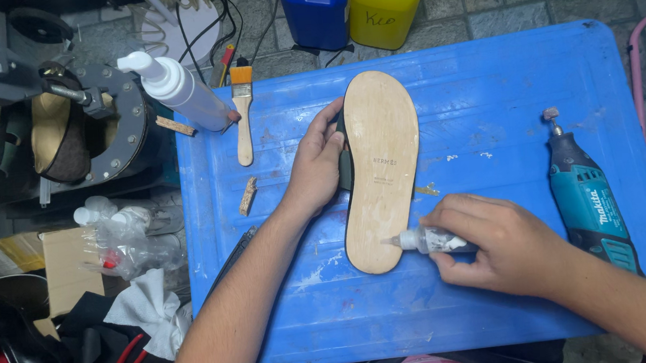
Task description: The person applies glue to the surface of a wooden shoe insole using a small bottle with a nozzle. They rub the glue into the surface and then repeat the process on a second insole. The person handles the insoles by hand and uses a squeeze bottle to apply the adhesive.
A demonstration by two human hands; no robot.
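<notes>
A sandal lies sole-up on the blue table [487, 115], its tan leather sole [379, 162] running from far to near. My left hand [314, 167] grips the sandal's left edge, fingers curled over the dark side. My right hand [497, 244] holds a small squeeze bottle [427, 240] with a pointed nozzle. The nozzle tip touches the sole near the heel end.
A teal rotary tool [589, 195] lies at the table's right. A paintbrush [242, 115], a white pump bottle [177, 85] and a small wood chip [248, 196] sit at the left. Blue and yellow jugs [355, 2] stand behind. Clutter, rags and red pliers [126, 362] lie left of the table.
</notes>
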